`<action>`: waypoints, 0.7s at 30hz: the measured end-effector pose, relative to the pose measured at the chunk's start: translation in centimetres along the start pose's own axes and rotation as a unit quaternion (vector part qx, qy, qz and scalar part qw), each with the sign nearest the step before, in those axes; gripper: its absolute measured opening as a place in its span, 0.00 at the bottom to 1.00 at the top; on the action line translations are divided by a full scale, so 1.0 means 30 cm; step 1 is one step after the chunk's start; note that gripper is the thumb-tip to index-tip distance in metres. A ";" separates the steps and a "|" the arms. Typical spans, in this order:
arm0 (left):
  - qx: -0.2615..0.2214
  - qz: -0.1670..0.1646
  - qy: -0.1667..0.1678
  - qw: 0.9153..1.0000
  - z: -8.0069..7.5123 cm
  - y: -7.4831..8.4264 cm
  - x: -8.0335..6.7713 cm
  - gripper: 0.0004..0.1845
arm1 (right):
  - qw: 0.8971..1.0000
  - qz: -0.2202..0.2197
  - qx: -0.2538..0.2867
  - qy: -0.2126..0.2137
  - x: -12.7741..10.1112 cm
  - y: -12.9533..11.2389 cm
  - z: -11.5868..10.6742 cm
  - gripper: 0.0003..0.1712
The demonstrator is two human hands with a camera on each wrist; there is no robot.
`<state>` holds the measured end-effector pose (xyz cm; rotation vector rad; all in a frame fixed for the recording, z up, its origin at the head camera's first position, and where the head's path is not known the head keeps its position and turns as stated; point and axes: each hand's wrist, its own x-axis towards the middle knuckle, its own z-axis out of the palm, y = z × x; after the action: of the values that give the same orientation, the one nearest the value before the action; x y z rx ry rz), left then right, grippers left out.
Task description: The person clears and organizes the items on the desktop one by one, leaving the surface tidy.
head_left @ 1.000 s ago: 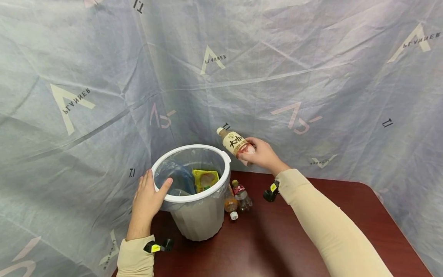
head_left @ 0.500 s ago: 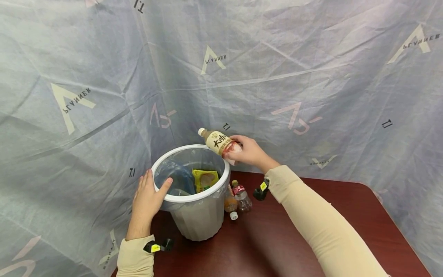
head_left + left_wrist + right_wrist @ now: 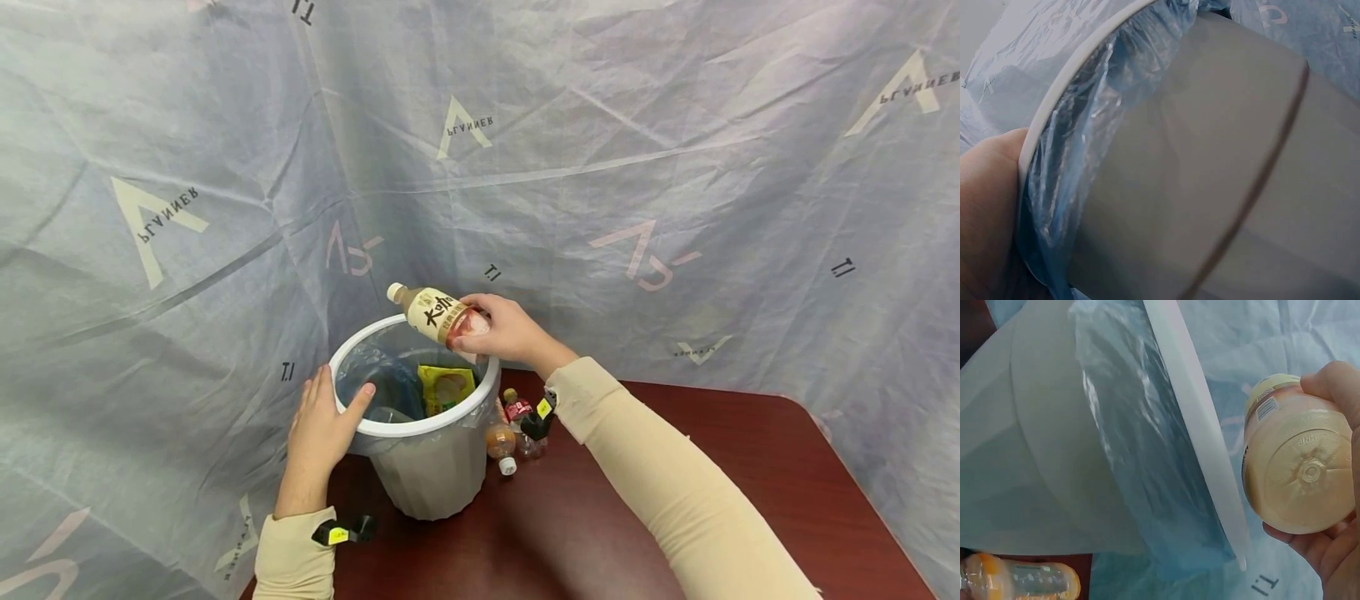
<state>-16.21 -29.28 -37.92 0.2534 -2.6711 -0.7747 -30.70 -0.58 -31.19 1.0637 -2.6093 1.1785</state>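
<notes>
A grey trash can (image 3: 429,479) with a white rim and a clear bluish liner stands on the table, with a yellow wrapper (image 3: 444,387) inside. My left hand (image 3: 322,425) holds its rim at the left, thumb over the inner side and fingers along the outside. Above the can's opening, my right hand (image 3: 506,329) grips a plastic drink bottle (image 3: 438,315) near its base. The bottle is tilted, its white cap pointing left and up, with a cream and red-brown label. In the right wrist view, its round tan base (image 3: 1307,475) faces the camera.
Beside the can on its right lie an orange-labelled bottle (image 3: 501,442) with a white cap and a clear bottle with a red label (image 3: 517,408). They rest on the dark red table (image 3: 637,500). Grey printed cloth (image 3: 600,192) hangs close behind and at the left.
My right hand has carried the drink bottle leftward, from beside the can's right rim to over its opening. My left hand keeps its place on the rim.
</notes>
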 end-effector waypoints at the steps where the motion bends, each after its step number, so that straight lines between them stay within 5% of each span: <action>1: 0.000 0.000 0.001 1.000 0.000 0.001 0.000 0.54 | 1.000 -0.003 -0.005 -0.002 0.001 -0.004 0.003 0.41; 7: 0.000 -0.001 0.004 1.000 0.004 0.000 -0.001 0.54 | 0.999 -0.019 -0.009 -0.029 -0.003 -0.013 0.015 0.41; 12: -0.001 0.001 0.005 1.000 0.012 -0.005 0.002 0.55 | 0.997 -0.034 0.048 -0.050 -0.019 -0.006 0.007 0.40; 21: -0.002 -0.003 -0.006 1.000 0.004 -0.003 0.003 0.56 | 0.997 -0.028 0.074 0.005 -0.057 0.057 -0.040 0.33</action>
<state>-16.33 -29.32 -38.05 0.2552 -2.6810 -0.7860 -30.73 1.99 -32.02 1.1437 -2.5005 1.3782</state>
